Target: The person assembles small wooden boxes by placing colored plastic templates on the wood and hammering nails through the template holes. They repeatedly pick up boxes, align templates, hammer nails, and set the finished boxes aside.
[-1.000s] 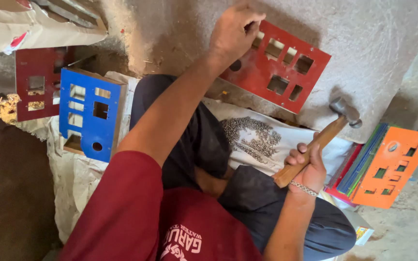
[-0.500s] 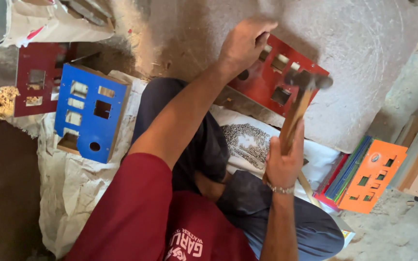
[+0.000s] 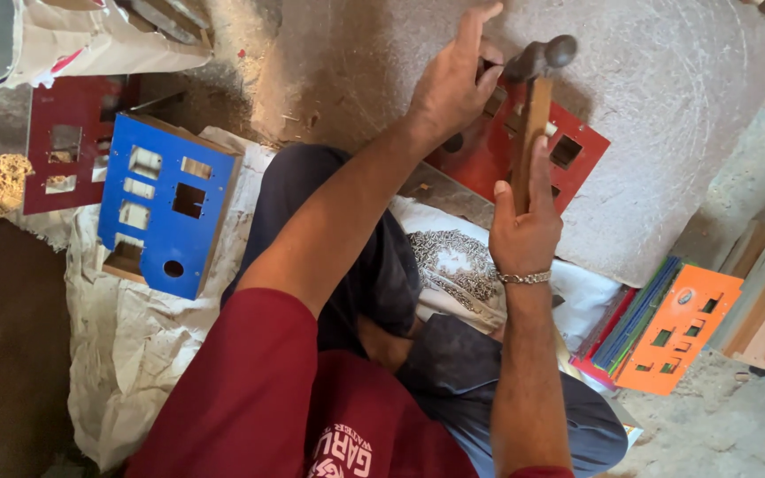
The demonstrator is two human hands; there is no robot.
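While the right hand [image 3: 524, 232] grips a wooden-handled hammer [image 3: 533, 115] with its head raised, the left hand [image 3: 449, 84] pinches something too small to make out against the red panel [image 3: 577, 155] on a stone slab [image 3: 666, 106]. Nearer the body: a pile of small nails [image 3: 449, 257]. Right of the hands: stacked panels, orange [image 3: 679, 341] uppermost. Left: a finished-looking blue box [image 3: 166, 204] and another red panel [image 3: 68, 142]. Nailing appears under way, not complete.

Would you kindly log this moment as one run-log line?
left hand: pressing red panel on stone slab | right hand: gripping hammer, head over panel | blue panel: beside knee
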